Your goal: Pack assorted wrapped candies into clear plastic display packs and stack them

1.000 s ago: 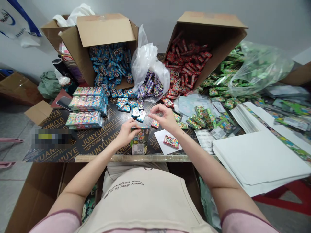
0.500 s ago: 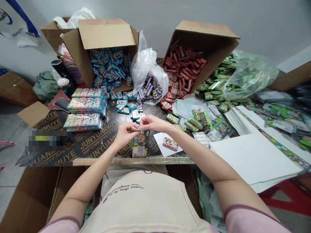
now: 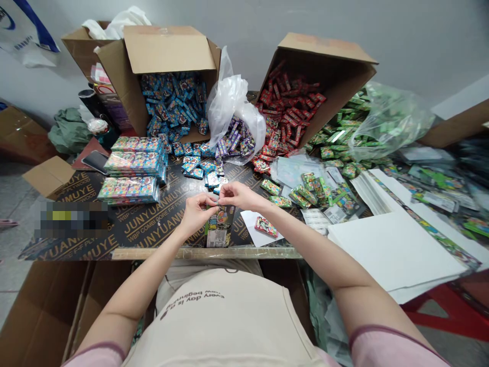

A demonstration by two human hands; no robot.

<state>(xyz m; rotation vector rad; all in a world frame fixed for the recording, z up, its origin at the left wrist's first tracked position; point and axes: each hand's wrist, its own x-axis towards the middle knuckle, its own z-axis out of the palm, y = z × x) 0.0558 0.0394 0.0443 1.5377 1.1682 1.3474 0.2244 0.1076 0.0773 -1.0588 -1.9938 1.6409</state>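
A small colourful packet (image 3: pixel 218 227) in a clear sleeve lies near the table's front edge. My left hand (image 3: pixel 195 212) pinches its top left corner and my right hand (image 3: pixel 236 195) pinches the top right, fingers closed on the clear flap. A red packet (image 3: pixel 266 227) rests on a white slip just right of my right wrist. Loose blue packets (image 3: pixel 204 168) lie just beyond my hands.
Tipped cartons at the back hold blue packets (image 3: pixel 173 102) and red packets (image 3: pixel 292 104); a clear bag of purple ones (image 3: pixel 235 135) sits between. Green packets (image 3: pixel 336 137) spread at right. Stacked filled packs (image 3: pixel 133 165) stand left, white sheets (image 3: pixel 397 250) right. A phone (image 3: pixel 95 161) lies far left.
My right hand came down from above the packet to its top edge beside the left hand. Since half a second ago both hands stay nearly still.
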